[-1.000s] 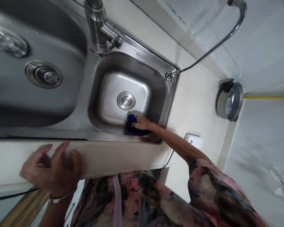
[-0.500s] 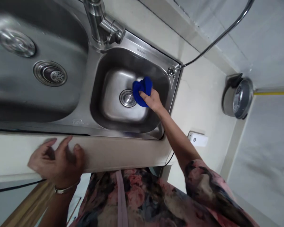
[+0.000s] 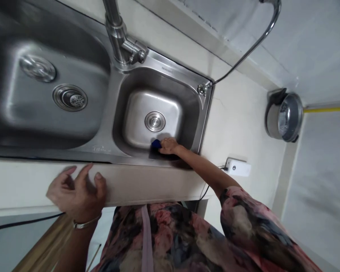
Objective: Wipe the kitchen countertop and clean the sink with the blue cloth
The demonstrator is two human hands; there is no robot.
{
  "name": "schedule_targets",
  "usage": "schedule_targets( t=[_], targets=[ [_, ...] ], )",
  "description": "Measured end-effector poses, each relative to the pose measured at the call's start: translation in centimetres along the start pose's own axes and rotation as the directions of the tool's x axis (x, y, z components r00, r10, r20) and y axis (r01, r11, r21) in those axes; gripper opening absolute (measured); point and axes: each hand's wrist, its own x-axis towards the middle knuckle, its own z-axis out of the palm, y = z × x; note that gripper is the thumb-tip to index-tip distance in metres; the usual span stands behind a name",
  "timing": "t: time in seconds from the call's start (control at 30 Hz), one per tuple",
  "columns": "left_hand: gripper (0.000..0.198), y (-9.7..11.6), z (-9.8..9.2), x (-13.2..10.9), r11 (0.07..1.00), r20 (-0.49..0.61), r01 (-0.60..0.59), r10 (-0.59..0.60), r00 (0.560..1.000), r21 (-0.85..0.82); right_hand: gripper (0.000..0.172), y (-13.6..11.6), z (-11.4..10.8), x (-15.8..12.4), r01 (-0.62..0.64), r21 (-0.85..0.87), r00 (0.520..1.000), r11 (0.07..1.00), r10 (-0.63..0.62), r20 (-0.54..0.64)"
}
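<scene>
My right hand (image 3: 169,146) is down in the small right basin (image 3: 136,113) of the steel sink, closed on a blue cloth (image 3: 156,144). It presses the cloth against the near wall of the basin, just in front of the round drain (image 3: 155,121). Most of the cloth is hidden under my fingers. My left hand (image 3: 78,192) rests on the front edge of the counter (image 3: 147,185), fingers spread and holding nothing. A metal bangle sits on that wrist.
The large left basin (image 3: 39,113) has a strainer drain (image 3: 70,97) and a round plug (image 3: 37,68). A tall tap (image 3: 119,37) stands between the basins. A thin curved spout (image 3: 243,53) rises at the sink's right corner. A metal pot (image 3: 283,116) and a white box (image 3: 238,167) sit on the right.
My right hand has drawn the blue cloth from the far right side of the small basin back to its near wall. The left hand stays on the counter edge.
</scene>
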Motion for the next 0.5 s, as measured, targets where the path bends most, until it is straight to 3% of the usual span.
schedule_targets(
  t=[0.17,0.27,0.33,0.4,0.47,0.5],
  targets=[
    [0.050,0.1,0.0,0.1,0.999,-0.033,-0.045,0.046,0.998,0.018,0.034,-1.4,-0.2,0.7,-0.009,0.135,0.998,0.991,0.017,-0.062],
    [0.050,0.0,0.1,0.0,1.000,-0.040,-0.030,0.029,0.999,-0.001,0.029,-1.4,0.0,0.4,-0.043,0.349,0.996,0.936,0.067,-0.056],
    [0.052,0.0,0.2,0.0,1.000,-0.039,-0.018,0.018,0.999,-0.012,0.030,-0.9,-0.4,-0.5,-0.046,0.621,0.996,0.783,0.086,-0.035],
    [0.053,0.0,0.3,0.0,1.000,-0.044,-0.014,0.013,0.999,-0.013,0.035,0.1,-1.6,-1.8,-0.020,0.858,0.992,0.514,0.119,-0.049],
    [0.053,0.1,0.3,0.0,1.000,-0.052,-0.011,0.011,0.999,-0.005,0.038,1.4,-3.4,-3.7,0.057,0.954,0.974,0.296,0.195,-0.118],
    [0.052,0.2,0.4,0.0,1.000,-0.055,-0.010,0.010,0.998,0.001,0.036,2.2,-4.4,-4.9,0.106,0.963,0.959,0.249,0.231,-0.166]
  ],
)
